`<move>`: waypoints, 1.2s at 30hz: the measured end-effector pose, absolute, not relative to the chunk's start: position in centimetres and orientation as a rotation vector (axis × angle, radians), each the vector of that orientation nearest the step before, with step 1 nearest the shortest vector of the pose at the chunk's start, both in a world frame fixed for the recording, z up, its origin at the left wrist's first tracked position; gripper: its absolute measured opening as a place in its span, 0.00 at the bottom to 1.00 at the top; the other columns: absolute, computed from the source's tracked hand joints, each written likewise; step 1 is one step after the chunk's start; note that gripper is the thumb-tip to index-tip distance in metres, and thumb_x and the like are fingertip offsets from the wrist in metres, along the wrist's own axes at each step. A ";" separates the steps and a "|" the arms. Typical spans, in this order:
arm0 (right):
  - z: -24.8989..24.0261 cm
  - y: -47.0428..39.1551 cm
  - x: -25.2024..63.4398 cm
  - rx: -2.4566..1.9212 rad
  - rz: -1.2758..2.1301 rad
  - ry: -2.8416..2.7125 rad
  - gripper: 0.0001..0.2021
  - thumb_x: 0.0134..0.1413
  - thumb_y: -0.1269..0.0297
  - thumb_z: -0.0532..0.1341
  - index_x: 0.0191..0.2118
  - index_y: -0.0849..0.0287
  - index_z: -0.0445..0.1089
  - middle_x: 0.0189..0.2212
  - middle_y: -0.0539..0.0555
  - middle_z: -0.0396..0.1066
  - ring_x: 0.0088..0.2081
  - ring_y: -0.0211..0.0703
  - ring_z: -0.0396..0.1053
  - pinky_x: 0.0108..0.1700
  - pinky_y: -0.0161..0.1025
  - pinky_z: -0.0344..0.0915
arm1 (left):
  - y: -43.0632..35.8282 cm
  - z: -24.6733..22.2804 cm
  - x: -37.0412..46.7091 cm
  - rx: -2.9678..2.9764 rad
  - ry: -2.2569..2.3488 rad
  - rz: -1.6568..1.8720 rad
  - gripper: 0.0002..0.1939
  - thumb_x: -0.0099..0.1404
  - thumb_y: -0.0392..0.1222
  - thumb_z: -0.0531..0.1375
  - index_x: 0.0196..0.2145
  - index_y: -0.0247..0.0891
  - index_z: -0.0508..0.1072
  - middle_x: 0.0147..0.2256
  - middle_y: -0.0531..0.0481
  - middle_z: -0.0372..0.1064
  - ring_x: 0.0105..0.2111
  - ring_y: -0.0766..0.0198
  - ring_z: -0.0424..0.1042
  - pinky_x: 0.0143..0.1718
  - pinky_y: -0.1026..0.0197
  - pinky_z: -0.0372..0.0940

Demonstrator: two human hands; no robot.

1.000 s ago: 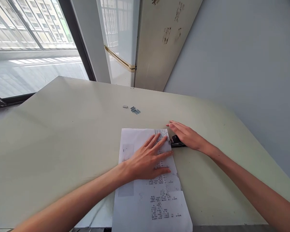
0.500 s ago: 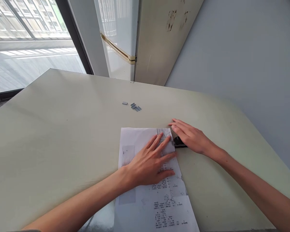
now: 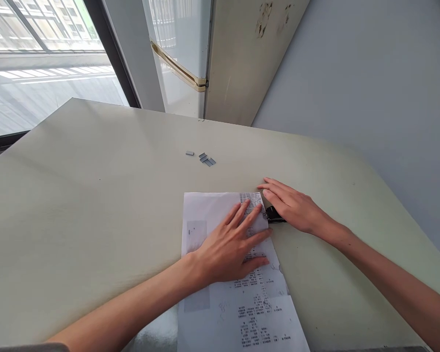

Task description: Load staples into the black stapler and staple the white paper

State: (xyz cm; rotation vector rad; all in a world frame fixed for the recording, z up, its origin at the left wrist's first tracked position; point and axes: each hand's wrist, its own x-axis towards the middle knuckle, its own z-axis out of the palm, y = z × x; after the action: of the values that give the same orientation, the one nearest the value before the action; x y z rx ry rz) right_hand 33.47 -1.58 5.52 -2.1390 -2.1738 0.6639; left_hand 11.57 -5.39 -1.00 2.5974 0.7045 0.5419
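Printed sheets of paper (image 3: 205, 205) lie on the table in front of me, their right edge uneven. My left hand (image 3: 229, 244) rests flat on the upper part of the sheets, fingers spread. At the upper right edge of the paper sits a black stapler (image 3: 275, 215), mostly hidden. Over it lies my right hand (image 3: 293, 205), palm down with the fingers stretched out to the left, past the paper's corner. Whether the paper's edge is between the stapler's jaws I cannot tell.
Several short strips of staples (image 3: 207, 159) lie beyond the paper, with one strip (image 3: 189, 153) a little apart to their left. The pale table (image 3: 95, 220) reaches toward a fridge (image 3: 231, 73) and a window (image 3: 51, 49). A grey wall (image 3: 370, 73) borders the right side.
The camera view has shifted slightly. Both hands keep almost the same pose, the left on the paper and the right over the stapler.
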 end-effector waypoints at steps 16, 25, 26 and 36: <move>5.7 -1.7 32.9 -2.135 0.597 -2.207 0.26 0.74 0.53 0.42 0.62 0.45 0.72 0.73 0.46 0.59 0.73 0.53 0.56 0.69 0.58 0.62 | -5.4 -1.4 11.6 2.599 0.694 0.537 0.30 0.75 0.57 0.58 0.68 0.41 0.67 0.77 0.36 0.34 0.76 0.38 0.34 0.74 0.33 0.42; 5.2 -1.8 32.6 -2.085 0.455 -2.265 0.25 0.74 0.57 0.43 0.63 0.47 0.72 0.71 0.51 0.63 0.70 0.54 0.62 0.68 0.57 0.62 | -5.4 -1.2 11.6 2.582 0.702 0.544 0.29 0.75 0.57 0.59 0.67 0.41 0.68 0.77 0.38 0.34 0.76 0.37 0.36 0.75 0.34 0.41; 5.0 -1.8 32.6 -2.077 0.428 -2.282 0.25 0.74 0.57 0.43 0.64 0.47 0.71 0.71 0.51 0.63 0.70 0.54 0.62 0.68 0.57 0.62 | -5.4 -1.2 11.6 2.581 0.702 0.543 0.30 0.75 0.57 0.59 0.67 0.41 0.68 0.77 0.39 0.34 0.76 0.37 0.35 0.75 0.34 0.42; 3.5 -1.8 32.2 -2.018 0.161 -2.420 0.27 0.75 0.57 0.43 0.70 0.51 0.65 0.71 0.59 0.62 0.70 0.58 0.61 0.66 0.61 0.64 | -5.3 -0.6 11.4 2.568 0.725 0.513 0.30 0.74 0.56 0.60 0.68 0.41 0.66 0.77 0.40 0.33 0.76 0.38 0.34 0.74 0.34 0.44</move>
State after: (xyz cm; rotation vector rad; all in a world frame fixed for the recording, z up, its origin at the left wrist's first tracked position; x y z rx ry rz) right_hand 32.20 -1.78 3.53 -2.0176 -2.4204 0.1608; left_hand 11.36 -5.31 -0.56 2.5684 0.7248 0.5126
